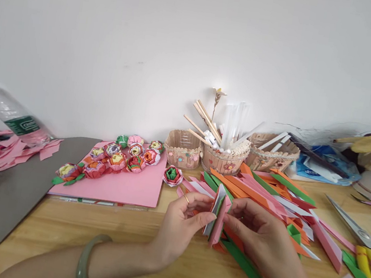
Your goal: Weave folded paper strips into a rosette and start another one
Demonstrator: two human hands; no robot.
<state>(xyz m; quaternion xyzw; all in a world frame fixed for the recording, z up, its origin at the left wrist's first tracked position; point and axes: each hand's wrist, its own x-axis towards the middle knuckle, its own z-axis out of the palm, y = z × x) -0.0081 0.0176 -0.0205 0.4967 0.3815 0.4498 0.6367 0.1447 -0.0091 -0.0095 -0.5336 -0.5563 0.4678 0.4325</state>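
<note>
Hands (217,225) pinch folded paper (218,213) over wooden table (64,227), white wall (152,36) behind.

No readable writing on my table

The only print I can see is the green label (22,125) on the plastic bottle (14,117) lying tilted at the left edge of the frame; it carries a white mark and some lines, but they are too small and blurred to read. The blue packets (321,164) at the upper right show no legible words either.
</note>
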